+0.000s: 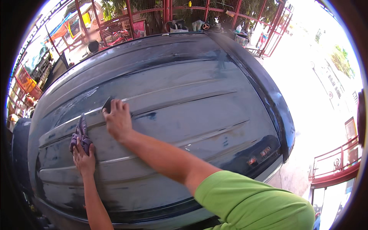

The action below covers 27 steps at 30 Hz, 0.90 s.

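From the head view, the only one I have, I record the following. A vehicle's roof (184, 119) fills most of the picture, grey and dull with raised ribs running lengthwise. Dark patches show through the grey, notably a glossy one (257, 157) at the near right corner.

I find the right hand (119, 120) over the left half of the roof, between its centre and the far edge. Its fingers are bent and close together, pinching a small dark pad (107, 104) against the thumb. The pad is at a rib, nearer the left end than the right; I cannot tell how firmly it presses on the surface.

I find the left hand (84, 159) closer to the left end and to the near edge. Its fingers are slightly spread over a bunched purple-grey cloth (80, 134), the thumb at the cloth's right side. I cannot tell whether they pinch it. The cloth lies on the roof, one narrow end pointing toward the far edge, apart from the pad.

A green sleeve (255, 201) covers the right upper arm above the near edge. Beyond the far edge I note a red metal fence (167, 13).
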Motion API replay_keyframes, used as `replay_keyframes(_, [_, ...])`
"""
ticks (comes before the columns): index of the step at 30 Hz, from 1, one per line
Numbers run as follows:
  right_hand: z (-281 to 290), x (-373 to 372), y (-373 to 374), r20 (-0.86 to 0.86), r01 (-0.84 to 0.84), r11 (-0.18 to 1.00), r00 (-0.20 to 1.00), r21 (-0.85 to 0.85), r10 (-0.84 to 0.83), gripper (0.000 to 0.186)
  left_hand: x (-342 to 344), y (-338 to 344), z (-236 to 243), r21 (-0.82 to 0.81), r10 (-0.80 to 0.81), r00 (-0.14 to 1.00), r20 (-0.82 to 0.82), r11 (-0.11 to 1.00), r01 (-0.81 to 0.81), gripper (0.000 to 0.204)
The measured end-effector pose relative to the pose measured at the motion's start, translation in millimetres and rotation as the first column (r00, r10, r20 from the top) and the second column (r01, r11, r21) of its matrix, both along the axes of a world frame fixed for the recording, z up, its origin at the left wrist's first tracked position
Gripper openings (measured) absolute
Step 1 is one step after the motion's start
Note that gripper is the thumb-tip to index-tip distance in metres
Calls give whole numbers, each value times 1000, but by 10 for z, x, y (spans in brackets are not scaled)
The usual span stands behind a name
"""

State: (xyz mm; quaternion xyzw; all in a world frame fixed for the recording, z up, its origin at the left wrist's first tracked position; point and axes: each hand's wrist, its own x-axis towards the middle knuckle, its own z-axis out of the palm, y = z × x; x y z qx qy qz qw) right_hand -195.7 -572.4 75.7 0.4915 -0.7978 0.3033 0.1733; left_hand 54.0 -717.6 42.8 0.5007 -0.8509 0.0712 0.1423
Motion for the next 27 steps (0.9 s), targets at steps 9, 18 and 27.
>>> replay_keyframes(9, [127,-1764,2744,5,608,779,788,157,-616,38,28,91,-26,59,-30,999,-11,998,31,78])
replay_keyframes(18, [128,-2351,2785,-44,801,503,544,324,-838,49,-62,389,181,-76,-157,976,-148,986,147,73])
replay_keyframes(27, [154,-127,902,-24,-84,976,996,202,90,46,65,408,380,8,-169,938,-302,984,180,57])
